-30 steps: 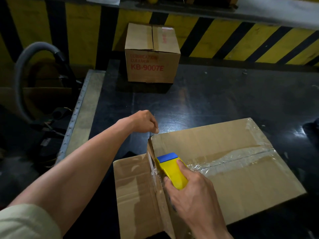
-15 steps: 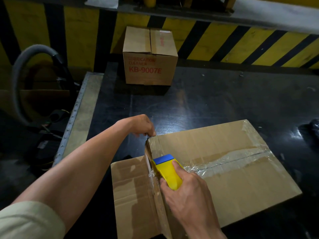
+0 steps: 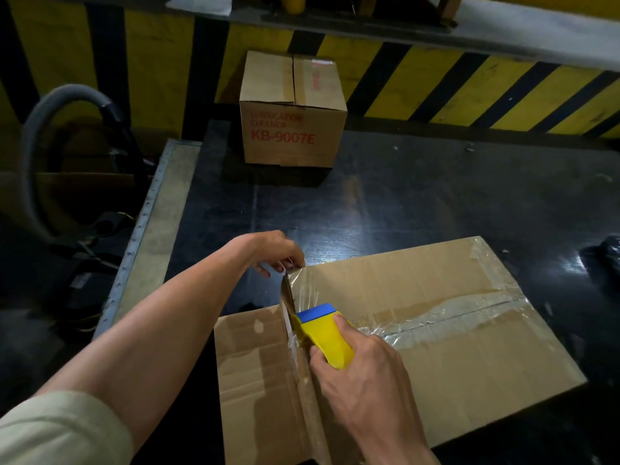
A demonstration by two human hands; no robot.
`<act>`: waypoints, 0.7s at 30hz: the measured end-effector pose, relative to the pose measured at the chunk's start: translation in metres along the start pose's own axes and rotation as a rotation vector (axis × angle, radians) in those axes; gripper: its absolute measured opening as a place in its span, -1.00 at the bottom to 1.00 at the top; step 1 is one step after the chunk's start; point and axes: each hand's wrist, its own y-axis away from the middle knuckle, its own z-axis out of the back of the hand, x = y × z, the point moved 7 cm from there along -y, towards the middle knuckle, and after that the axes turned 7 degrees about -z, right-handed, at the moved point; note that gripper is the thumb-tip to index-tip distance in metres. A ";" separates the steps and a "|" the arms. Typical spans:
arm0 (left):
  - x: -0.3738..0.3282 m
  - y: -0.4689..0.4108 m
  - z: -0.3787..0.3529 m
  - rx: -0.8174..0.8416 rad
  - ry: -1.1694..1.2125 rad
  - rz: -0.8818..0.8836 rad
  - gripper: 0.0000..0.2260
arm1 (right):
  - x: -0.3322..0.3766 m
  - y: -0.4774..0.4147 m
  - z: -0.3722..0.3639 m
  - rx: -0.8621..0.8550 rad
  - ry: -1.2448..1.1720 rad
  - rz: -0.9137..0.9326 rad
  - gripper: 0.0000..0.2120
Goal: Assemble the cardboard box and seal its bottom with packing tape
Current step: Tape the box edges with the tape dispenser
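Change: against the picture a second ago, a fresh strip of clear tape [image 3: 303, 290] now runs along the box's left edge, from the tape dispenser [image 3: 323, 333] up to the far-left corner; the left hand [image 3: 273, 251] has gone from resting at that corner to pinching the tape's end there.
Meaning for the task: judged from this, the centre seam tape [image 3: 453, 318] is already down and the side edge is being sealed, so the bottom is near finished.
Box position: the cardboard box [image 3: 436, 347] lies bottom-up on the dark table [image 3: 419, 203], close in front of the person, with one loose flap [image 3: 255, 380] spread flat to the left.
Right hand [image 3: 364, 380]: closed around the yellow dispenser with its blue front, which sits on the left edge.
Left hand grip: fingertips closed on the tape end, touching the corner.
Writing: a second carton [image 3: 292, 109] at the table's far edge reads "KB-9007E" in red; above it, fainter, what looks like "LUBRICATION CLEANER".
Backdrop: yellow-and-black striped wall [image 3: 503, 85].
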 end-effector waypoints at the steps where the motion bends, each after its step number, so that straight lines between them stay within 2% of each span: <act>1: 0.001 -0.001 0.000 0.004 0.004 0.008 -0.85 | 0.000 -0.001 0.001 0.003 0.003 -0.004 -0.35; 5: 0.007 -0.004 0.001 0.032 -0.014 0.043 -0.72 | 0.002 -0.001 0.001 0.034 0.034 -0.011 -0.37; 8: 0.004 0.000 0.000 0.044 -0.028 0.003 -0.72 | 0.003 -0.001 0.003 0.038 0.029 -0.009 -0.38; 11: -0.010 0.002 0.006 -0.091 -0.071 -0.164 -0.88 | 0.001 -0.001 0.003 0.022 0.030 -0.001 -0.37; 13: -0.026 0.014 0.013 -0.257 -0.172 -0.350 -0.88 | 0.002 0.001 0.003 0.008 0.020 0.016 -0.37; 15: -0.045 0.034 0.009 -0.353 -0.359 -0.540 -0.86 | 0.003 0.001 0.004 -0.018 0.016 0.040 -0.38; 17: -0.056 0.049 -0.006 -0.354 -0.550 -0.671 -0.88 | 0.003 0.001 0.004 -0.047 0.031 0.065 -0.41; 21: -0.040 0.056 -0.025 -0.287 -0.681 -0.704 -0.82 | 0.004 0.001 0.005 -0.068 -0.007 0.062 -0.35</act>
